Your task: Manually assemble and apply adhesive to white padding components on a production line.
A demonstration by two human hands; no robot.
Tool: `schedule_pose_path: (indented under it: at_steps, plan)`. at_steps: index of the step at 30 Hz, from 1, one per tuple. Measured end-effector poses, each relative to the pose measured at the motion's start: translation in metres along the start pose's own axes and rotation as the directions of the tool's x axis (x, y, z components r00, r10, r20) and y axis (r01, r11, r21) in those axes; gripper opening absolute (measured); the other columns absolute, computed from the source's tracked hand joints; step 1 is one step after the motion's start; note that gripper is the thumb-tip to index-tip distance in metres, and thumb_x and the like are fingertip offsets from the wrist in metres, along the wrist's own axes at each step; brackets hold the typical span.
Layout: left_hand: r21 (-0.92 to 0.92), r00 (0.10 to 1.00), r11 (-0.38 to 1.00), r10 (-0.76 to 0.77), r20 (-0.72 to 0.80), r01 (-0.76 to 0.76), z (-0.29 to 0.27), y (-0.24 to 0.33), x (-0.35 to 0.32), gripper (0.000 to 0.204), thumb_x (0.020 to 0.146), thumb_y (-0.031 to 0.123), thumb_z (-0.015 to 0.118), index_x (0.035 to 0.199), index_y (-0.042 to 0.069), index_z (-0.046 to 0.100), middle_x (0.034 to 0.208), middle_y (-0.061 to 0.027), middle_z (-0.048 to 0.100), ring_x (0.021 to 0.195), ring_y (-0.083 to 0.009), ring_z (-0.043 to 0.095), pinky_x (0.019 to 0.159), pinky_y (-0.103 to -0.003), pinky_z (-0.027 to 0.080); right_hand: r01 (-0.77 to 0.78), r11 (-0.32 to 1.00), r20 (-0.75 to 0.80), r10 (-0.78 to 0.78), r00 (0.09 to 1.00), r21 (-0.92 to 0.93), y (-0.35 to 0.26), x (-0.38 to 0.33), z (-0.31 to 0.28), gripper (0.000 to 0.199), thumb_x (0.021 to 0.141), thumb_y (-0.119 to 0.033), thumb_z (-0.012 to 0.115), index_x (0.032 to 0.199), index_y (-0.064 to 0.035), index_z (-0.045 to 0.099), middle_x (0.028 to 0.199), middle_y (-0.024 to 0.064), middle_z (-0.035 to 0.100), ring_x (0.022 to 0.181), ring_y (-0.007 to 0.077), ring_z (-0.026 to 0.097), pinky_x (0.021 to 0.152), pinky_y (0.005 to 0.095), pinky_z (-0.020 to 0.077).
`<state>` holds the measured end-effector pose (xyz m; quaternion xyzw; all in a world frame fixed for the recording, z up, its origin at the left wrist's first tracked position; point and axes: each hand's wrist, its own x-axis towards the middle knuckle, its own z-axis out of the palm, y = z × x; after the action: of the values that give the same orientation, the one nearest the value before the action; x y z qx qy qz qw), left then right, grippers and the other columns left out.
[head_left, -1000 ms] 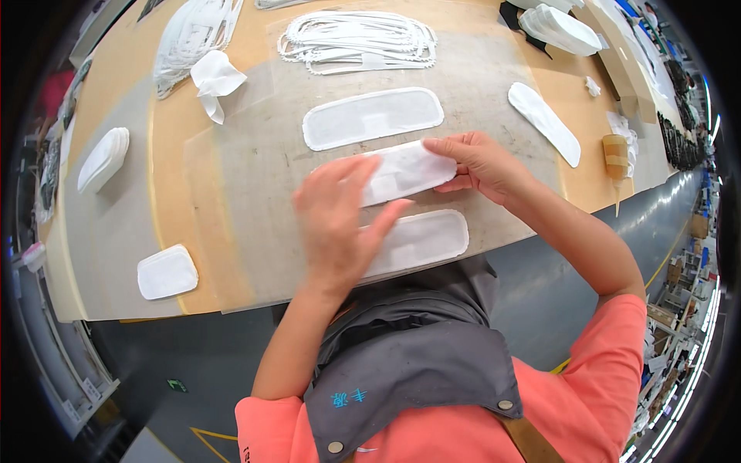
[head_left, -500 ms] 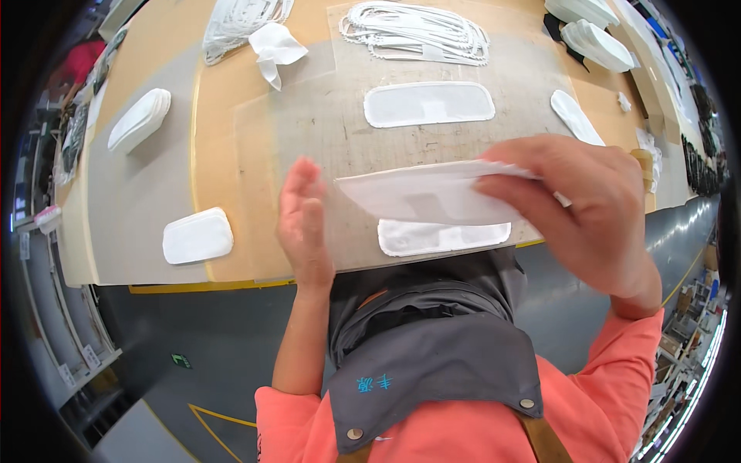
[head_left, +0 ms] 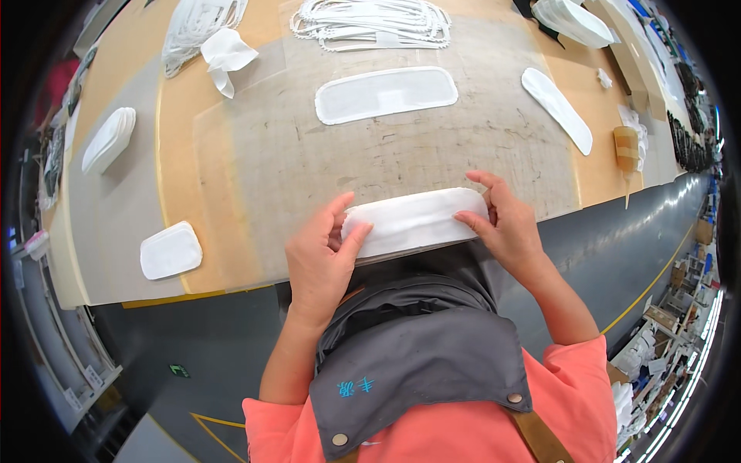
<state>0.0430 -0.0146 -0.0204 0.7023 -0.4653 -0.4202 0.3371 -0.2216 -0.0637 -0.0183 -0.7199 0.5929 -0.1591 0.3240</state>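
A long white fabric pad (head_left: 417,221) with rounded corners lies at the table's near edge, held at both ends. My left hand (head_left: 320,258) pinches its left end between thumb and fingers. At the right end, my right hand (head_left: 505,224) has the thumb on top and the fingers curled round the far corner. Whether another pad lies beneath is hidden. Farther out, a similar flat white pad (head_left: 386,94) with a stitched-looking border rests on the grey mat.
Bundled white trim (head_left: 370,25) lies at the far middle, beside a crumpled white cloth (head_left: 228,58). White pad stacks stand left (head_left: 109,141) and far right (head_left: 573,21). A small white pad (head_left: 171,251) lies near left, a narrow one (head_left: 557,110) right. A tape roll (head_left: 626,147) sits at the right edge.
My right hand has brought the raised pad down to the near edge, over where another pad lay. The left hand, apart before, now grips its left end.
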Motion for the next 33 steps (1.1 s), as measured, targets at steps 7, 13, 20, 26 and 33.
schedule_pose_path:
  at_steps: [7,13,20,26,33]
  plan:
    - [0.462,0.927,0.841,0.362,-0.097,-0.281,0.0,-0.014,-0.002,0.041,0.088,0.023,0.081,0.124,0.003,0.072,0.1,-0.0074,0.062,0.085,-0.0184,0.059,0.075,-0.031,0.05,0.28,0.947,-0.313,-0.317,0.895,-0.158,0.013,0.029,-0.027,0.045,0.083,-0.016,0.082,0.122,-0.003,0.062,0.102,0.0101,0.062,0.091,0.0265,0.061,0.076,0.0371,0.0506]
    - [0.45,0.905,0.849,0.387,-0.177,-0.275,-0.013,0.005,0.006,0.045,0.09,0.029,0.079,0.128,0.006,0.069,0.108,-0.0086,0.057,0.097,-0.0231,0.056,0.084,-0.034,0.047,0.612,0.669,-0.094,-0.704,0.704,-0.423,0.038,0.127,-0.025,0.02,0.086,-0.005,0.071,0.104,-0.0039,0.062,0.099,0.0047,0.065,0.091,0.0242,0.065,0.073,0.0355,0.0536]
    - [0.447,0.885,0.824,0.446,-0.131,-0.349,-0.013,0.007,0.015,0.039,0.089,0.02,0.08,0.125,0.007,0.071,0.108,-0.0089,0.056,0.097,-0.0245,0.056,0.084,-0.035,0.047,0.718,0.462,0.186,-0.759,0.624,-0.521,0.037,0.152,-0.024,0.018,0.078,0.0,0.067,0.094,-0.0047,0.06,0.09,0.0066,0.06,0.089,0.0234,0.064,0.075,0.0346,0.0563]
    - [0.425,0.865,0.796,0.498,-0.058,-0.43,-0.003,0.018,0.037,0.039,0.086,0.014,0.081,0.123,0.006,0.071,0.107,-0.0112,0.057,0.099,-0.0263,0.057,0.085,-0.036,0.048,0.73,0.439,0.347,-0.673,0.653,-0.524,0.024,0.159,-0.034,0.017,0.076,0.002,0.067,0.089,-0.0043,0.058,0.089,0.0067,0.058,0.089,0.0242,0.065,0.074,0.0354,0.0567]
    - [0.42,0.838,0.762,0.545,-0.003,-0.494,0.006,0.03,0.056,0.039,0.086,0.014,0.081,0.123,0.007,0.071,0.108,-0.0113,0.059,0.1,-0.0267,0.058,0.085,-0.036,0.049,0.766,0.43,0.391,-0.676,0.624,-0.478,0.025,0.167,-0.041,0.019,0.079,-0.001,0.067,0.096,-0.0039,0.059,0.091,0.007,0.059,0.085,0.0244,0.065,0.068,0.0342,0.0557]
